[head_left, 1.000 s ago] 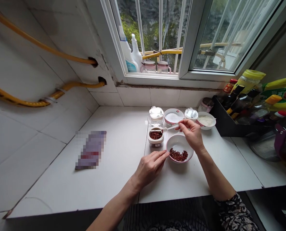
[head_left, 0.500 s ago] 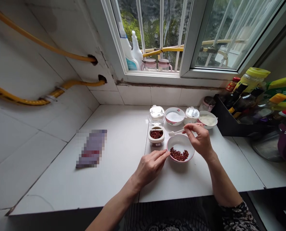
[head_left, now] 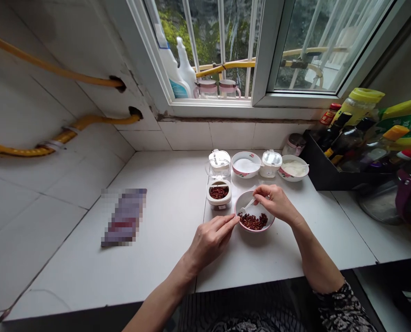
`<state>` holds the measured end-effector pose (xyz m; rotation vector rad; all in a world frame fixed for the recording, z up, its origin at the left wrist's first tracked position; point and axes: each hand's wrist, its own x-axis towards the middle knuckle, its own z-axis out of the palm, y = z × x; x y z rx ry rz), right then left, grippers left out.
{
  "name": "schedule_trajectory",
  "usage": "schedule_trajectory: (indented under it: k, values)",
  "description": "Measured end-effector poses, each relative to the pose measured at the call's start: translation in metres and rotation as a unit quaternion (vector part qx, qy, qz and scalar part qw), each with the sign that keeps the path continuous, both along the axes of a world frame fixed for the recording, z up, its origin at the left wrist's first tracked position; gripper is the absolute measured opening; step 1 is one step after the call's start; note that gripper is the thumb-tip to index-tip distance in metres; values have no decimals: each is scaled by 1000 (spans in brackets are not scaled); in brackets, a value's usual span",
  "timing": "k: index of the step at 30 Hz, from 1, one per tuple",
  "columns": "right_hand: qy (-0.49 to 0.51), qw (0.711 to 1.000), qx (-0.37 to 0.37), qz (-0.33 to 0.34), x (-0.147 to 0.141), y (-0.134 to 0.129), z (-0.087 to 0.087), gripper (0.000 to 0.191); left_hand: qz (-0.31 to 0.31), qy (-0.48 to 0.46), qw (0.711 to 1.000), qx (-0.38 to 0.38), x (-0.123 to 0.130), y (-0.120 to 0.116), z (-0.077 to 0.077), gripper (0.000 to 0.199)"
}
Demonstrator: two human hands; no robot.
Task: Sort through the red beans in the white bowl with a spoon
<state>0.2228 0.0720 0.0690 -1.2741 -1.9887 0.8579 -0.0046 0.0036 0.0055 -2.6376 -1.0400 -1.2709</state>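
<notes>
A white bowl with a pink rim [head_left: 259,210] stands on the counter, holding small reddish-brown grains [head_left: 254,222] that look like peppercorns. My right hand [head_left: 273,202] pinches the handle of a small white spoon [head_left: 248,205], whose tip is down inside the bowl at the left edge of the grains. At the bowl's left rim, my left hand [head_left: 215,236] grips it with straight, close-set fingers; the thumb is mostly hidden. Just behind that hand sits an open seasoning jar [head_left: 219,206], filled with the same kind of grains, its clear lid raised.
Behind are a bowl of white granules [head_left: 246,166], a lidded white jar [head_left: 271,164], a bowl of pale flakes [head_left: 294,168] and another white jar [head_left: 219,159]. A black box of bottles [head_left: 330,177] stands right. A blurred purple packet [head_left: 125,219] lies left.
My right hand has lowered the spoon from above the bowl's back rim down into the bowl. My left hand stays at the rim. The whole view has shifted slightly.
</notes>
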Motion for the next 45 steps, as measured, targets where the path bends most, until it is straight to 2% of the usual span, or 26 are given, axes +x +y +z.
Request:
schedule_trajectory:
  k: [4, 11, 21, 24, 28, 30, 32, 34, 36, 40, 42, 45]
  values:
    - [74, 994, -71, -34, 3, 1, -2, 13, -3, -1, 1000, -1, 0, 0, 0, 37]
    - [153, 981, -97, -70, 7, 6, 1, 16, -2, -4, 1000, 4, 0, 0, 1, 36]
    - [224, 959, -157, -79, 10, 15, -1, 28, 0, -2, 1000, 3, 2, 0, 3, 35]
    - [238, 958, -121, -102, 4, 17, 0, 31, 0, -1, 1000, -3, 2, 0, 3, 35]
    - [243, 961, -20, -129, -17, 13, 6, 28, 1, -4, 1000, 1, 3, 1, 3, 34]
    - [202, 969, 58, -127, -30, 9, 9, 19, 1, -8, 1000, 1, 3, 1, 3, 32]
    - [129, 970, 172, -114, -40, 3, 10, 12, 2, -7, 1000, -1, 3, 1, 2, 32]
    - [54, 956, 275, -82, -46, -1, 10, 13, 3, -4, 1000, -2, 3, 1, 2, 34]
    - [4, 940, 337, -50, -47, -4, 10, 16, 3, -3, 1000, 0, 3, 1, 2, 35]
    - [6, 930, 361, -67, -35, -6, 13, 16, 4, -4, 1000, 3, 3, 0, 2, 36]
    - [29, 938, 332, -99, -23, -6, 16, 13, 3, -4, 1000, 1, 3, 0, 3, 35]
    - [37, 962, 242, -122, -2, -4, 18, 11, 1, -3, 1000, 0, 3, 0, 4, 35]
